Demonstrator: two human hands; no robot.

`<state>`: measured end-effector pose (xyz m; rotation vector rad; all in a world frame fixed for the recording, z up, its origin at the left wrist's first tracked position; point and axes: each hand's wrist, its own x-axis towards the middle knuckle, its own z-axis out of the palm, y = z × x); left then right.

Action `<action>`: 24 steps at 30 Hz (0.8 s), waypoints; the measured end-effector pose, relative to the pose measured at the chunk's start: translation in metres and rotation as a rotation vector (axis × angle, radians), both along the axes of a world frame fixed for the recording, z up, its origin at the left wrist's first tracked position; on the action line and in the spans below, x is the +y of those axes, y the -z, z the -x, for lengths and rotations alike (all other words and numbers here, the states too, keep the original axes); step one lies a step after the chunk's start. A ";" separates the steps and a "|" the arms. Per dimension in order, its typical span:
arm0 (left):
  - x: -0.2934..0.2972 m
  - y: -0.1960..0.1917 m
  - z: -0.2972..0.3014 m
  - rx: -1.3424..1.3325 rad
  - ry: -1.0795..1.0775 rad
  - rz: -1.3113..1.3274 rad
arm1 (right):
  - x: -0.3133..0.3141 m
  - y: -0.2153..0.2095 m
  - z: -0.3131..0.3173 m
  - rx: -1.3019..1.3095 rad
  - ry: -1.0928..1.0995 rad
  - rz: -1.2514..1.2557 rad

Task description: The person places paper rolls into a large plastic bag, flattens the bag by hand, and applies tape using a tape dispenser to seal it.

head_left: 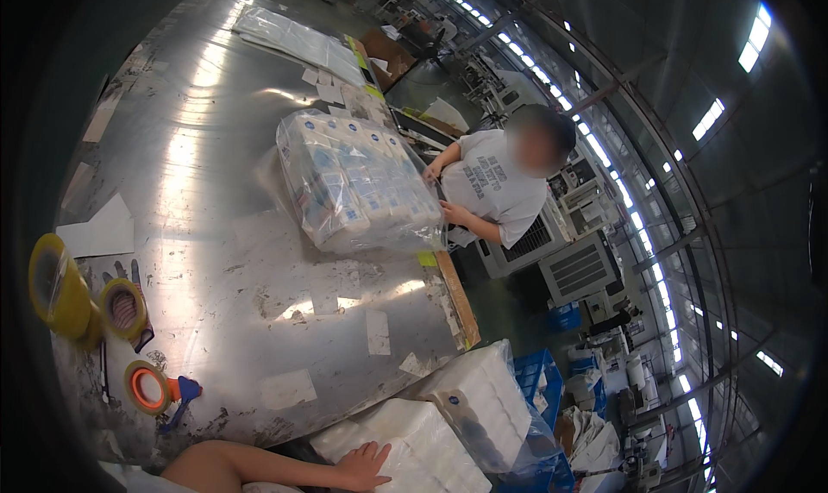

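My left hand lies open, fingers spread, on a white bundle of soft, rounded packs at the lower edge. The forearm reaches across from the lower left. Beside that bundle, farther right, is a second white bundle partly covered by clear plastic film. My right hand is out of view. On the metal table sits a large clear plastic bag filled with white and blue packs. A co-worker stands at the table's far side with both hands at the bag's edge.
At the table's left are yellow tape rolls, a patterned glove and a tape dispenser with a blue handle. Flat plastic sheets lie at the far end. Blue crates stand on the floor beyond the bundles.
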<state>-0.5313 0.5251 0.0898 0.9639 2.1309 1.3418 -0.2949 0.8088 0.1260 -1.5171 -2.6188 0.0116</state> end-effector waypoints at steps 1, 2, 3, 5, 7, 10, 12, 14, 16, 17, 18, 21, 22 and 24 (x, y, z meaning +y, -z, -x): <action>-0.004 0.006 0.007 0.013 0.039 -0.070 | -0.003 -0.005 0.001 0.013 0.002 0.021; -0.013 0.003 0.016 -0.060 0.018 -0.064 | -0.005 -0.007 0.004 0.025 0.002 0.036; -0.023 -0.001 0.026 -0.132 -0.001 -0.056 | -0.007 -0.009 0.005 0.023 0.005 0.043; -0.041 0.009 0.047 0.030 -0.041 0.020 | -0.009 -0.013 0.009 0.001 0.015 0.037; -0.062 0.028 0.062 0.457 -0.085 0.128 | -0.014 -0.015 0.006 -0.047 0.058 -0.001; -0.103 0.050 0.085 0.699 -0.134 0.226 | -0.016 -0.021 0.020 -0.139 0.087 -0.062; -0.111 0.052 0.090 0.727 -0.133 0.279 | -0.019 -0.026 0.025 -0.126 0.116 -0.020; -0.114 0.049 0.088 0.722 -0.158 0.313 | -0.020 -0.030 0.042 -0.100 0.132 0.045; -0.094 0.044 0.092 0.730 -0.095 0.241 | -0.035 -0.047 0.021 -0.048 0.283 0.082; -0.098 0.045 0.092 0.719 -0.126 0.245 | -0.032 -0.050 0.034 -0.043 0.275 0.094; -0.099 0.045 0.092 0.714 -0.144 0.241 | -0.031 -0.051 0.040 -0.037 0.281 0.110; -0.093 0.045 0.089 0.709 -0.151 0.217 | -0.037 -0.056 0.039 -0.021 0.342 0.156; -0.101 0.046 0.089 0.708 -0.196 0.230 | -0.036 -0.057 0.055 -0.020 0.315 0.172; -0.098 0.047 0.088 0.704 -0.198 0.235 | -0.046 -0.068 0.063 0.015 0.369 0.188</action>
